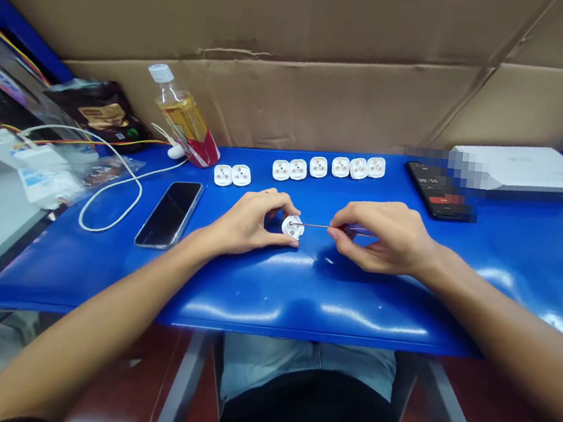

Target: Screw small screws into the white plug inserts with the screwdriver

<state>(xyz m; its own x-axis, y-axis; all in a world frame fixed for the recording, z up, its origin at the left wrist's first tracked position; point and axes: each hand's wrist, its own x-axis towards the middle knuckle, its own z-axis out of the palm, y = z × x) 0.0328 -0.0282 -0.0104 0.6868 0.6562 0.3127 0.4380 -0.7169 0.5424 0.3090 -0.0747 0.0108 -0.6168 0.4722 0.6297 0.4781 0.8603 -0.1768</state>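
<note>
My left hand (250,220) pinches a small white round plug part (292,226) on the blue table (273,291), holding it on its side. My right hand (384,235) grips a thin screwdriver (333,228) with a dark purple handle; its metal tip points left and touches the part. Behind my hands lies a row of several similar white plug parts (329,166), with two more (231,175) further left.
A black phone (169,213) lies left of my hands, by a white cable (113,186). A bottle of yellow liquid (185,119) lies tilted at the back left. A second phone showing a timer (439,191) and a white box (522,166) sit back right. Cardboard lines the back.
</note>
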